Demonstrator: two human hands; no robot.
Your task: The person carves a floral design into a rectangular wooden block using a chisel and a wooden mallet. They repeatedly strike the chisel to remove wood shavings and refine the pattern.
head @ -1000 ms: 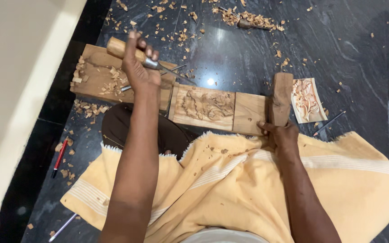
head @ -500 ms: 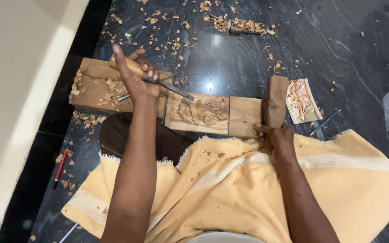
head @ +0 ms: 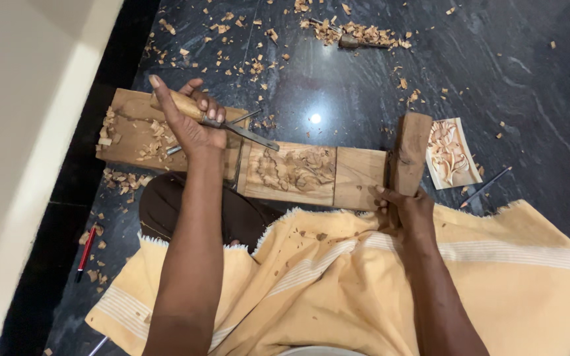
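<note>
Gripping mallet (head: 409,155) — right hand (head: 407,214) hiding its handle

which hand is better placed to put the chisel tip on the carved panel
Left. The left hand already grips the chisel, its blade tip at the carved panel edge. The right hand is occupied with the wooden mallet.

L hand (head: 189,122) grips chisel (head: 222,123); R hand (head: 407,211) on mallet (head: 409,155), carved board (head: 311,173) btwn.

Glossy black veined stone floor (head: 496,66), scattered pale wood shavings (head: 357,29), bright lamp glare (head: 315,118), plain cream wall (head: 14,99) at left
</note>
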